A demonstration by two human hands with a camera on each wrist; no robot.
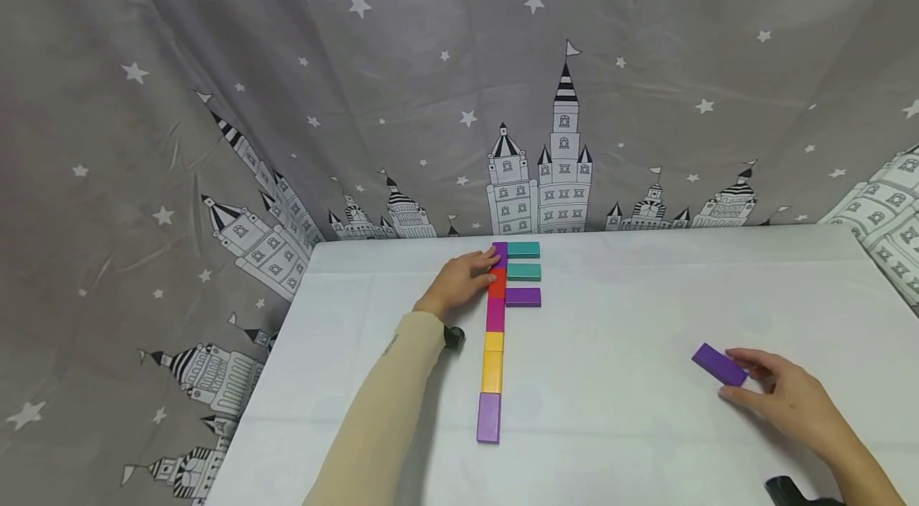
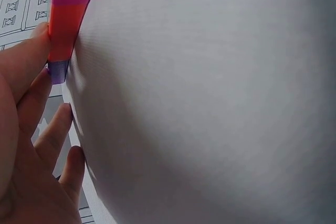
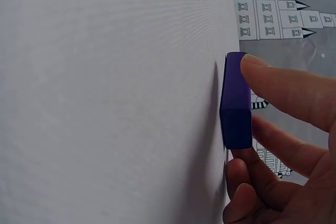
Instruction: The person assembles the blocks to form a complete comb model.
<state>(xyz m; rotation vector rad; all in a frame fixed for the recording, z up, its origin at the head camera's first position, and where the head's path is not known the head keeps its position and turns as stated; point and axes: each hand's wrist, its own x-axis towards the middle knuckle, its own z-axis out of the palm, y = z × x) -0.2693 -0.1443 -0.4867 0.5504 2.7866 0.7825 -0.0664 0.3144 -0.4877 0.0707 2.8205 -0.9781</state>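
Note:
My left hand (image 1: 454, 282) touches the upper end of a column of flat coloured blocks, its thumb at the red block (image 1: 497, 284) and fingertips at the purple end block (image 1: 500, 254). Below these run a magenta block (image 1: 495, 315), yellow pieces (image 1: 491, 370) and a lilac block (image 1: 489, 418). Two teal blocks (image 1: 523, 250) and a purple block (image 1: 523, 298) lie crosswise against the column's right side. Off to the right, my right hand (image 1: 786, 398) pinches a violet block (image 1: 719, 365) between thumb and fingers; the right wrist view shows it close to the white surface.
A white-covered table (image 1: 610, 426) lies under everything. Behind it and along the left hangs a grey curtain (image 1: 431, 91) printed with castles and stars. A black wrist device (image 1: 786, 490) shows at the lower right.

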